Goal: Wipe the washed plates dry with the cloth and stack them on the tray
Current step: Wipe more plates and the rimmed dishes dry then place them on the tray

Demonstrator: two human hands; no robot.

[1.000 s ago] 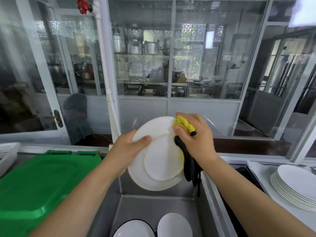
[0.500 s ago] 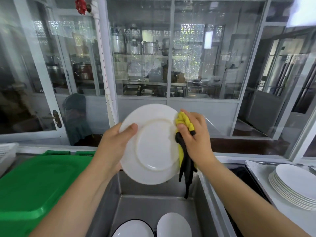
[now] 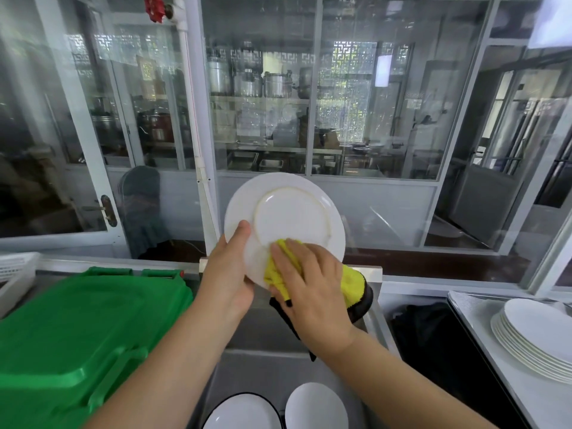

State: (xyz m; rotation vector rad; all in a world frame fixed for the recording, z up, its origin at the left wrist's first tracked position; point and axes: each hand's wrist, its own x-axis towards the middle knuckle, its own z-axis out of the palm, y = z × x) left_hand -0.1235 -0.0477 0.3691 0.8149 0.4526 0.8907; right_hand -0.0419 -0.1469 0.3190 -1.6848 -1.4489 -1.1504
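Observation:
A white plate is held upright above the sink, its underside facing me. My left hand grips its lower left rim, thumb on the underside. My right hand presses a yellow and black cloth against the plate's lower part, fingers spread flat over the cloth. The cloth's black end hangs below the hand. A stack of several white plates sits on the metal tray at the right. Two more white plates lie in the sink below.
A green plastic lid covers the counter to the left of the sink. A white basket stands at the far left. A glass partition with white frames rises right behind the sink. A dark basin lies between sink and tray.
The plate has been raised and turned more upright. My right hand has slid with the cloth from the plate's right edge down to its lower part.

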